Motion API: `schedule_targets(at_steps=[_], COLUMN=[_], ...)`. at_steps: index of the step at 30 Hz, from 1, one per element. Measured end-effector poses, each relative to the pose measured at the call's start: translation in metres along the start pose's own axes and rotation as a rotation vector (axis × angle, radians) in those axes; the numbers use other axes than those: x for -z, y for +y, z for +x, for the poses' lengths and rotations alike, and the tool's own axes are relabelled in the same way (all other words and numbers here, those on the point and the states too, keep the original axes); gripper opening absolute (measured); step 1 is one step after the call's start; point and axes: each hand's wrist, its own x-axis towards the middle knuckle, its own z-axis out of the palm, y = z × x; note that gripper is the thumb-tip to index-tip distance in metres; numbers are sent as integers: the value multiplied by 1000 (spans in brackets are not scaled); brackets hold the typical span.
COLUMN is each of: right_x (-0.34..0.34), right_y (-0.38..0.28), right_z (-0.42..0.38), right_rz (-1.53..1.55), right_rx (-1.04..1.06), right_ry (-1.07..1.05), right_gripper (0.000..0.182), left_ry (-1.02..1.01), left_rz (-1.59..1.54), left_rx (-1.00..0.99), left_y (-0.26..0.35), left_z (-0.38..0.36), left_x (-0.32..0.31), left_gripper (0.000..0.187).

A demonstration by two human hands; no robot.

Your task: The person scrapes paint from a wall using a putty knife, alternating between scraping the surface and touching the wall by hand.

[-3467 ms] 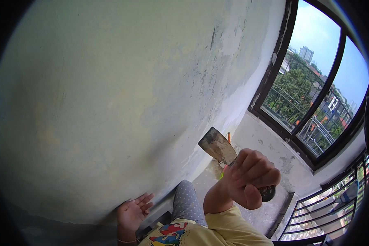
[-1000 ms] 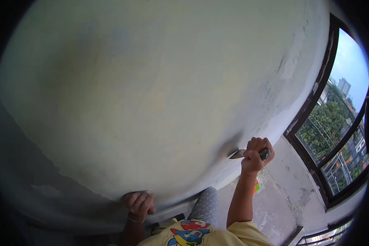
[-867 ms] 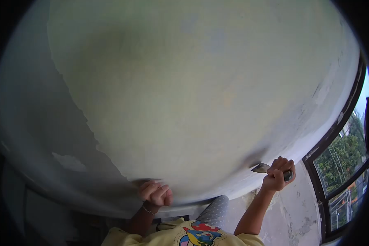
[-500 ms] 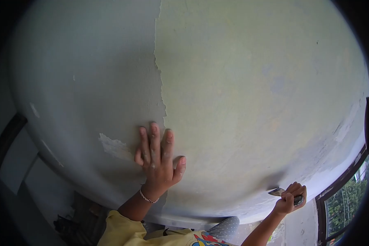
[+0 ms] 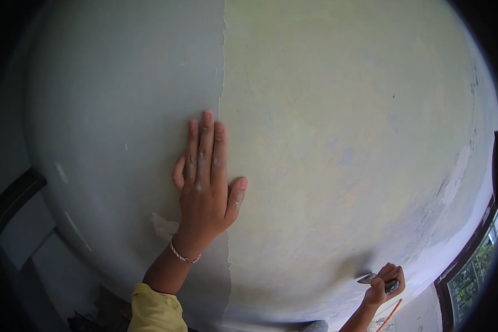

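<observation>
My left hand (image 5: pixel 205 182) lies flat on the wall, fingers stretched upward and thumb out to the side. It covers part of the ragged edge between the grey paint (image 5: pixel 122 94) and the bared pale green surface (image 5: pixel 315 166). Pale dust marks its fingers, and a braided bracelet (image 5: pixel 183 253) circles the wrist. At the lower right, my right hand (image 5: pixel 386 283) is wrapped round the dark handle of a scraper (image 5: pixel 365 278). The metal blade points left, close to the wall; whether it touches cannot be made out.
A bare patch (image 5: pixel 163 227) interrupts the grey paint left of my wrist. At the right edge is a dark-framed window (image 5: pixel 473 271) with greenery outside. An orange stick (image 5: pixel 390 315) shows below my right hand. Dark items (image 5: pixel 88 321) lie at the lower left.
My left hand has moved up the wall along the paint edge, and its fingers are closer together. My right hand with the scraper sits slightly lower in view. The view has shifted.
</observation>
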Motion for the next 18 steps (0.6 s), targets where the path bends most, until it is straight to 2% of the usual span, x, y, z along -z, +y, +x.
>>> schedule_targets(at_steps=[6, 11, 18], right_x=[-7, -3, -4], right_y=[-6, -1, -2], right_z=[-1, -2, 3], right_rz=[28, 53, 96], right_rx=[-91, -73, -72], right_ry=[102, 84, 115], right_gripper=[24, 24, 24], left_ry=[99, 176, 301], left_rz=[13, -16, 94], left_rx=[-94, -145, -150], left_y=[0, -4, -11], left_z=[75, 135, 198], left_x=[12, 12, 13], left_gripper=[71, 72, 74])
